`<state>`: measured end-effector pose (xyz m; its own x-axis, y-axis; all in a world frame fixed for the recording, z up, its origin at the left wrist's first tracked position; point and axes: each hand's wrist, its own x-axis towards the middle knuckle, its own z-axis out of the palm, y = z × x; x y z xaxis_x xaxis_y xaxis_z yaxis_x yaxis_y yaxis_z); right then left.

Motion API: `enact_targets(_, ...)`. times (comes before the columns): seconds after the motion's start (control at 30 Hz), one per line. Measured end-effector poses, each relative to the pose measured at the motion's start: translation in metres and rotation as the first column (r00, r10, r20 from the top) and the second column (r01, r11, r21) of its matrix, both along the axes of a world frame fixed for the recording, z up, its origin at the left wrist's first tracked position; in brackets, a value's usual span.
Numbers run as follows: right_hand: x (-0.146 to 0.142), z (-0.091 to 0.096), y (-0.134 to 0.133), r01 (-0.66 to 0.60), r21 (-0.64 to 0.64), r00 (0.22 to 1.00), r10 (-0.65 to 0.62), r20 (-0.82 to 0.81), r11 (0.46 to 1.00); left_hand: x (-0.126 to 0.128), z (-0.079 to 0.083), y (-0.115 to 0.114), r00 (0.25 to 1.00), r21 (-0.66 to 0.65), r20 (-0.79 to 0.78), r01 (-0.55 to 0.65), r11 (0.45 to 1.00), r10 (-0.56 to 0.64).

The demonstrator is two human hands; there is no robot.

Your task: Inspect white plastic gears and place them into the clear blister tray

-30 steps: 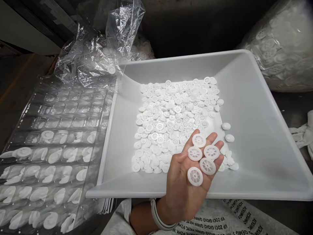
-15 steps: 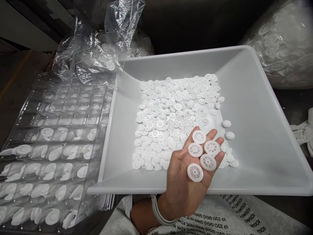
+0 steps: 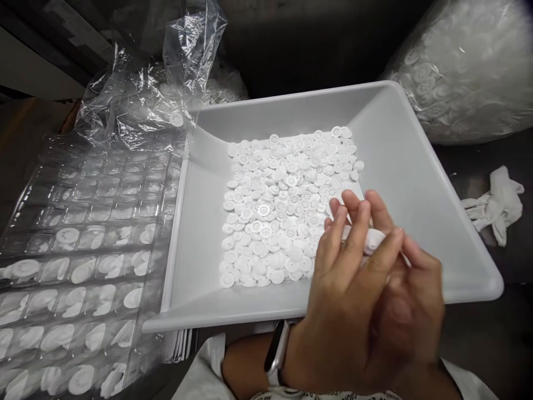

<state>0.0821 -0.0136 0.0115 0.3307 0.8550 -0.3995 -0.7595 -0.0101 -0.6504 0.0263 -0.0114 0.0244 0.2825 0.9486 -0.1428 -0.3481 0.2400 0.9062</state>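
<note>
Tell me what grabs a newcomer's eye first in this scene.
A wide white tray fills the middle, with small white plastic wheels packed across its floor. At lower right, the left hand and right hand overlap above the tray, a blurred white stack between them. To the left lies a clear plastic sheet, with white pieces in its lower pockets.

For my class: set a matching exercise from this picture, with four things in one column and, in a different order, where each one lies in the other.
Things
1. White spoked plastic discs
2. Clear plastic blister sheet
3. Bulging plastic bag of discs
4. Crumpled white cloth

Places
A. On the dark surface, right of the white plastic tray
B. Beyond the tray's far right corner
C. Inside the tray
D. Left of the tray

Pairs: 1-C; 2-D; 3-B; 4-A
</note>
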Motion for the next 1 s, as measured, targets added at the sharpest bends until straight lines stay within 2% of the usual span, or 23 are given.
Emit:
enact_targets(0.07, 0.002, 0.0, 0.006, -0.012, 0.002, 0.982, 0.012, -0.187, 1.0, -0.001, -0.002, 0.0, 0.998, 0.174, 0.002, -0.062, 0.983, 0.063)
enact_targets(0.1, 0.003, -0.001, 0.009, -0.023, 0.024, 0.966, 0.029, -0.257, 0.999, -0.001, -0.006, 0.001, 0.989, 0.207, 0.052, -0.147, 0.967, 0.139)
enact_targets(0.13, 0.005, -0.002, 0.012, -0.026, 0.056, 0.952, 0.042, -0.304, 0.998, -0.001, -0.01, 0.003, 0.973, 0.202, 0.119, -0.22, 0.954, 0.199)
enact_targets(0.2, 0.007, -0.004, 0.015, -0.02, 0.138, 0.94, 0.066, -0.335, 0.99, 0.0, -0.018, 0.008, 0.921, 0.053, 0.276, -0.3, 0.952, 0.275)
enact_targets(0.27, 0.009, -0.007, 0.016, -0.03, 0.204, 0.941, 0.097, -0.325, 0.979, 0.001, -0.022, 0.012, 0.879, -0.169, 0.384, -0.233, 0.958, 0.282)
enact_targets(0.33, 0.009, -0.01, 0.015, -0.059, 0.243, 0.947, 0.131, -0.292, 0.968, 0.001, -0.021, 0.016, 0.858, -0.369, 0.423, -0.129, 0.921, 0.29)
enact_targets(0.4, 0.009, -0.012, 0.014, -0.08, 0.258, 0.957, 0.147, -0.249, 0.963, 0.001, -0.019, 0.018, 0.86, -0.481, 0.415, -0.069, 0.874, 0.296)
enact_targets(0.53, 0.008, -0.013, 0.014, -0.063, 0.22, 0.969, 0.112, -0.219, 0.974, 0.002, -0.015, 0.018, 0.854, -0.542, 0.41, -0.054, 0.839, 0.32)
enact_targets(0.67, 0.01, -0.012, 0.015, -0.044, 0.174, 0.97, 0.083, -0.227, 0.984, 0.005, -0.015, 0.018, 0.837, -0.551, 0.436, -0.043, 0.833, 0.332)
enact_targets(0.87, 0.012, -0.015, 0.014, -0.075, 0.208, 0.971, 0.119, -0.208, 0.975, 0.009, -0.011, 0.02, 0.829, -0.575, 0.435, -0.045, 0.817, 0.351)
enact_targets(0.93, 0.011, -0.013, 0.013, -0.047, 0.198, 0.988, 0.075, -0.136, 0.979, 0.011, -0.011, 0.02, 0.826, -0.6, 0.431, -0.039, 0.799, 0.364)
enact_targets(1.0, 0.008, -0.01, 0.011, -0.017, 0.168, 0.999, 0.01, 0.046, 0.986, 0.012, -0.012, 0.02, 0.824, -0.622, 0.438, -0.012, 0.783, 0.36)
